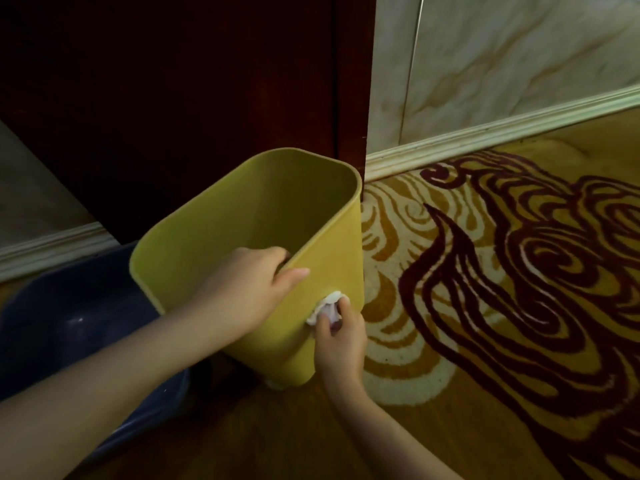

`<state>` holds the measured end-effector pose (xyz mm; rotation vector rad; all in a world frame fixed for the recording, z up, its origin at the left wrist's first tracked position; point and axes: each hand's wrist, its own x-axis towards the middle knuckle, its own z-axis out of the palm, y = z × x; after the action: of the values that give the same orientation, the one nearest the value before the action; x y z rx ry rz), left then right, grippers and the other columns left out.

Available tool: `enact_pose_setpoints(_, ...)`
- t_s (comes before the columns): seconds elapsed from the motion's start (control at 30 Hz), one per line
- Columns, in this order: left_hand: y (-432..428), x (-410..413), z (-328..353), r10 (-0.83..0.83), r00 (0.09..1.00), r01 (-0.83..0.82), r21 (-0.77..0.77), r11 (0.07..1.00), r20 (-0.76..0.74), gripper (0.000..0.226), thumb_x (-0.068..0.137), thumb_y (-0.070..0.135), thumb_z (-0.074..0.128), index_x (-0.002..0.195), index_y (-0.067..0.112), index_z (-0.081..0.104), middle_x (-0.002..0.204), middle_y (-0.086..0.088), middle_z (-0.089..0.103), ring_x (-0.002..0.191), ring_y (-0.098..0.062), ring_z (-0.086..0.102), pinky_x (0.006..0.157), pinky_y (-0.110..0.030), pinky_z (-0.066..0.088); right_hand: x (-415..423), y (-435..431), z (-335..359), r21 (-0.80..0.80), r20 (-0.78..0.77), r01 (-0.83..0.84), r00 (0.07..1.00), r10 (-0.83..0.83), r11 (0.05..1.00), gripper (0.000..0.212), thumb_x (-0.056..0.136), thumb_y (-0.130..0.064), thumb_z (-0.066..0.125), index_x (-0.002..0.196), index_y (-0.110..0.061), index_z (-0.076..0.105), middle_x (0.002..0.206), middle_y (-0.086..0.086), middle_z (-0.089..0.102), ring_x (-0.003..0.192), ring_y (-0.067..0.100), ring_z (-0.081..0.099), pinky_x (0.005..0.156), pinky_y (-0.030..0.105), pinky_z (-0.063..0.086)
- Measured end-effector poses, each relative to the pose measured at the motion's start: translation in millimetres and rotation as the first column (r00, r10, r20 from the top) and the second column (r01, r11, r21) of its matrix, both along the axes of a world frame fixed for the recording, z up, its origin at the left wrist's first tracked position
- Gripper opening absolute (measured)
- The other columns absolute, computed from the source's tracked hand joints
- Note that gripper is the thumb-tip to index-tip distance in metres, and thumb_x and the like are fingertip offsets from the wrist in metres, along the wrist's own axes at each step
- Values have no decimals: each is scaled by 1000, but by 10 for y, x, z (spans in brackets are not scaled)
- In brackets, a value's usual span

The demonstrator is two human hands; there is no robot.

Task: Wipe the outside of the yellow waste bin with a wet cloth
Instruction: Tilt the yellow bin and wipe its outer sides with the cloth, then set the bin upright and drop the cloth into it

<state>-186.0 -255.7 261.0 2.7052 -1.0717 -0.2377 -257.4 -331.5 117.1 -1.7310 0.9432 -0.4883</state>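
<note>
The yellow waste bin (332, 251) stands tilted on the floor in the middle of the head view, its open mouth facing up and toward me. My left hand (249, 289) grips the near rim, fingers inside and thumb outside. My right hand (341, 337) presses a bunched white cloth (325, 306) against the bin's near outer wall, just below the rim. Part of the cloth is hidden under my fingers.
A dark blue basin (69, 327) sits on the floor left of the bin, partly under my left forearm. Dark red wooden furniture (180, 84) rises behind the bin. A patterned yellow and maroon carpet (502, 271) spreads to the right, bounded by a white skirting board (485, 136) and marble wall.
</note>
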Motion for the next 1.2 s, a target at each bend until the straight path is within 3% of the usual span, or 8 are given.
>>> enact_pose_setpoints(0.13, 206, -41, -6, 38, 994, -31, -66, 997, 103, 33, 94, 36, 42, 63, 25, 37, 63, 4, 48, 58, -11, 48, 48, -27, 26, -116, 204, 259, -167, 234, -51, 968, 90, 985, 41, 90, -12, 56, 130, -8, 48, 103, -2, 50, 81, 3, 51, 71, 10, 43)
enact_pose_setpoints(0.27, 216, 73, -23, 44, 970, 2, -188, 982, 238, 38, 94, 29, 43, 58, 26, 31, 54, 6, 42, 49, -14, 42, 43, -28, 21, -296, 261, 305, -325, 337, -177, 896, 289, 929, 30, 84, -2, 62, 114, -7, 61, 104, 3, 61, 89, 5, 58, 76, 11, 47)
enact_pose_setpoints(0.47, 279, 354, 39, -49, 954, 108, -188, 976, 295, 32, 93, 30, 43, 62, 25, 39, 53, 7, 44, 47, -10, 44, 43, -22, 20, -513, -154, 553, 71, 254, -228, 946, 203, 971, 21, 88, -14, 58, 107, -23, 62, 86, -2, 66, 69, 6, 59, 56, 15, 47)
enact_pose_setpoints(0.57, 382, 320, -6, -80, 960, 115, -115, 987, 270, 25, 94, 34, 41, 69, 30, 43, 55, 11, 45, 48, -1, 44, 44, -17, 22, -467, -422, 995, -1, 348, -195, 919, 183, 981, 22, 89, -19, 54, 107, -29, 63, 87, -6, 68, 70, 5, 63, 55, 15, 49)
enact_pose_setpoints(0.8, 613, 358, 25, -76, 966, 73, -21, 997, -248, 17, 87, 51, 49, 93, 36, 55, 80, 19, 57, 70, 5, 54, 60, -13, 39, 105, -601, 1773, -488, 145, -376, 855, 498, 787, 29, 89, -22, 56, 117, -28, 57, 108, -8, 58, 89, 1, 56, 68, 10, 47)
enact_pose_setpoints(0.93, 494, 451, 262, -65, 650, -431, -437, 789, -757, 65, 65, 64, 56, 120, 29, 57, 104, 7, 70, 91, -10, 69, 80, -29, 56, 631, -390, 1738, -538, -62, -545, 786, 615, 643, 32, 85, -15, 61, 116, -20, 59, 113, -1, 57, 90, 6, 53, 69, 6, 41)
enact_pose_setpoints(1.07, 329, 598, 276, 57, 591, -677, -456, 578, -805, 26, 87, 16, 61, 112, 9, 61, 97, -11, 71, 79, -18, 70, 60, -25, 60, 955, -307, 1636, -504, -141, -633, 732, 666, 588, 43, 82, -13, 64, 123, -14, 51, 117, 4, 55, 92, 12, 54, 72, 12, 42)
enact_pose_setpoints(1.2, 270, 842, 136, 212, 710, -588, -400, 703, -671, 22, 87, 2, 51, 103, 13, 62, 92, -14, 68, 77, -27, 67, 60, -32, 57, 1212, -491, 1561, -432, -356, -750, 652, 670, 500, 55, 87, -18, 58, 137, -17, 36, 132, 16, 48, 101, 28, 61, 80, 31, 50)
